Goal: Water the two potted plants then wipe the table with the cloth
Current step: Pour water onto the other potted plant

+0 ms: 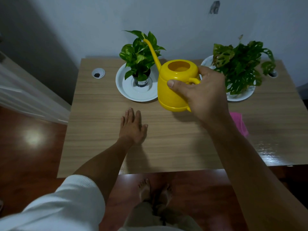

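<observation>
My right hand [203, 92] grips the handle of a yellow watering can [173, 84], held just above the wooden table [100, 130]. Its long spout reaches up into the leaves of the left potted plant [141, 52], a pothos in a dark pot on a white saucer [123, 87]. The right potted plant [240, 64], with holed leaves, stands on another white saucer [245, 96] behind my right hand. My left hand [133, 125] lies flat on the table, fingers apart, holding nothing. A pink cloth [240, 124] lies at the right, partly hidden by my right forearm.
Two round cable holes [98, 73] [273, 74] sit in the table's back corners. A grey wall rises right behind the table. Reddish wooden floor [30, 147] surrounds it, and a person's bare feet [155, 192] stand at the front edge.
</observation>
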`<state>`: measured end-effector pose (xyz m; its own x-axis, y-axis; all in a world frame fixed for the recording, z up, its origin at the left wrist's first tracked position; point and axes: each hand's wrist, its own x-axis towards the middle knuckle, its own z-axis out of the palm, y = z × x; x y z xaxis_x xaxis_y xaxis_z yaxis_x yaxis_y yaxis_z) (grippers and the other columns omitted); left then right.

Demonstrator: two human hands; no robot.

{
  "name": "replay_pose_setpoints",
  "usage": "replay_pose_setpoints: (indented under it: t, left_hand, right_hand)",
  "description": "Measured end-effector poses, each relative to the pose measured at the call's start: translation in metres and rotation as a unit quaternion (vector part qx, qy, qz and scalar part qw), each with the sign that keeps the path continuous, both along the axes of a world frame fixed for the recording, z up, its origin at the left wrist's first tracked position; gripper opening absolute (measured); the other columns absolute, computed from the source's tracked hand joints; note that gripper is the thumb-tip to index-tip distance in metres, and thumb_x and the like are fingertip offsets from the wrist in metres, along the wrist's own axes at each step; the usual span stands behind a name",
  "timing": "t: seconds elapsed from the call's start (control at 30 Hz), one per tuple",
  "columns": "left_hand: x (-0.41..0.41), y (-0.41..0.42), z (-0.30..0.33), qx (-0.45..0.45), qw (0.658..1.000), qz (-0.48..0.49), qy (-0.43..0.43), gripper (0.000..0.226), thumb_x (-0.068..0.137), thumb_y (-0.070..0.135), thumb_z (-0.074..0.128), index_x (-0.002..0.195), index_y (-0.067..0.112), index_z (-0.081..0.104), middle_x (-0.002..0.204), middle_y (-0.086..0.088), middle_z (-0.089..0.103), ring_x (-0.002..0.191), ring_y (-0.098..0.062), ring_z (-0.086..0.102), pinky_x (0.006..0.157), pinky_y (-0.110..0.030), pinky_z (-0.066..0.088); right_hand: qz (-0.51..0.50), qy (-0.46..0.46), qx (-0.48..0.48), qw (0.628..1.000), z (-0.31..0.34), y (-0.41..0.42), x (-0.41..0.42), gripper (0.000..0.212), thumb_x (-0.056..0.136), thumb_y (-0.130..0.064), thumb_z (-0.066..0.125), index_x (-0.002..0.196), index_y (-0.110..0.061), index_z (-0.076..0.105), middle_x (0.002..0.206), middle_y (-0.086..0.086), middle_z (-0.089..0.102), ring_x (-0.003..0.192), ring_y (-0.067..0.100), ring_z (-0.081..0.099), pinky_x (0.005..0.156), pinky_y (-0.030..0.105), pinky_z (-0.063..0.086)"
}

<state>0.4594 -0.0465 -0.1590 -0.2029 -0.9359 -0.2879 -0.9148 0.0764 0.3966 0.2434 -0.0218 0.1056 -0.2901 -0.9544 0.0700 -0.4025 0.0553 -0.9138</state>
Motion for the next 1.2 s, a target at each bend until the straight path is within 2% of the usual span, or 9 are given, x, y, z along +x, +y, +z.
replay_pose_setpoints:
  t: [0.13, 0.37, 0.57, 0.7, 0.93, 1.03, 1.1, 1.13, 1.2]
  left_hand:
    - [0.000, 0.003, -0.004, -0.002, 1.000, 0.006, 0.006, 0.078, 0.102, 0.057, 0.034, 0.165, 0.021, 0.006, 0.173, -0.015, -0.010, 0.160, -0.030, -0.014, 0.128, -0.049, -0.007]
    - [0.001, 0.002, -0.007, -0.003, 1.000, 0.000, 0.008, 0.078, 0.102, 0.058, 0.034, 0.165, 0.021, 0.006, 0.172, -0.015, -0.011, 0.159, -0.030, -0.015, 0.128, -0.049, -0.008]
    - [0.002, 0.001, -0.008, -0.001, 1.000, -0.002, 0.009, 0.080, 0.100, 0.059, 0.031, 0.165, 0.020, 0.006, 0.172, -0.015, -0.011, 0.159, -0.031, -0.015, 0.128, -0.051, -0.008]
    - [0.002, -0.001, -0.007, 0.000, 1.000, 0.000, 0.010, 0.083, 0.096, 0.062, 0.027, 0.165, 0.020, 0.008, 0.172, -0.016, -0.010, 0.159, -0.031, -0.014, 0.128, -0.051, -0.007]
    - [0.003, -0.002, -0.007, 0.002, 1.000, -0.006, 0.005, 0.081, 0.098, 0.061, 0.030, 0.165, 0.019, 0.008, 0.172, -0.017, -0.010, 0.159, -0.032, -0.015, 0.128, -0.051, -0.006]
    - [0.003, -0.003, -0.006, 0.006, 1.000, -0.007, 0.004, 0.078, 0.102, 0.058, 0.034, 0.165, 0.020, 0.007, 0.172, -0.017, -0.011, 0.159, -0.032, -0.016, 0.128, -0.051, -0.007]
    - [0.003, -0.003, -0.005, 0.007, 1.000, -0.008, 0.003, 0.078, 0.103, 0.057, 0.035, 0.165, 0.020, 0.007, 0.172, -0.016, -0.011, 0.159, -0.031, -0.016, 0.128, -0.051, -0.007]
    - [0.003, -0.003, -0.005, 0.007, 1.000, -0.008, 0.003, 0.078, 0.103, 0.057, 0.035, 0.165, 0.020, 0.007, 0.172, -0.016, -0.011, 0.159, -0.031, -0.016, 0.128, -0.051, -0.007]
    - [0.003, -0.003, -0.005, 0.009, 1.000, -0.010, 0.001, 0.078, 0.103, 0.058, 0.034, 0.165, 0.020, 0.006, 0.172, -0.016, -0.012, 0.159, -0.031, -0.016, 0.128, -0.050, -0.008]
  right_hand:
    - [-0.007, 0.023, -0.006, 1.000, 0.005, -0.004, 0.002, 0.034, 0.077, -0.027, 0.094, 0.104, -0.025, 0.072, 0.084, -0.027, 0.064, 0.072, -0.020, 0.063, 0.065, 0.001, 0.045]
    - [-0.016, 0.078, -0.025, 0.996, 0.012, -0.005, 0.005, 0.044, 0.075, -0.036, 0.094, 0.110, -0.016, 0.077, 0.095, -0.004, 0.073, 0.082, 0.009, 0.067, 0.072, 0.013, 0.050]
    - [-0.007, 0.087, -0.008, 0.996, 0.018, -0.004, 0.007, 0.050, 0.075, -0.040, 0.093, 0.115, -0.014, 0.077, 0.103, 0.000, 0.076, 0.093, 0.016, 0.070, 0.083, 0.034, 0.058]
    - [-0.004, 0.090, -0.006, 0.996, 0.019, -0.002, 0.009, 0.048, 0.075, -0.040, 0.093, 0.112, -0.014, 0.077, 0.098, -0.002, 0.074, 0.088, 0.013, 0.068, 0.080, 0.033, 0.058]
    - [0.003, 0.102, -0.012, 0.995, 0.017, 0.001, 0.004, 0.058, 0.067, -0.052, 0.088, 0.105, -0.010, 0.079, 0.096, 0.008, 0.079, 0.087, 0.026, 0.073, 0.079, 0.045, 0.059]
    - [0.004, 0.113, 0.000, 0.994, 0.015, 0.001, 0.000, 0.042, 0.067, -0.050, 0.090, 0.087, -0.018, 0.074, 0.085, 0.001, 0.074, 0.076, 0.020, 0.069, 0.070, 0.035, 0.055]
    - [0.000, 0.129, -0.004, 0.992, 0.017, 0.003, -0.002, 0.040, 0.070, -0.043, 0.095, 0.071, -0.031, 0.056, 0.072, -0.011, 0.060, 0.064, 0.005, 0.055, 0.062, 0.022, 0.042]
    - [0.000, 0.137, -0.006, 0.991, 0.018, 0.003, -0.003, 0.044, 0.071, -0.042, 0.095, 0.070, -0.031, 0.052, 0.071, -0.012, 0.057, 0.063, 0.003, 0.052, 0.060, 0.020, 0.039]
    - [-0.014, 0.144, -0.010, 0.989, 0.016, 0.001, -0.005, 0.042, 0.068, -0.048, 0.094, 0.081, -0.022, 0.063, 0.082, -0.002, 0.066, 0.072, 0.015, 0.060, 0.066, 0.028, 0.046]
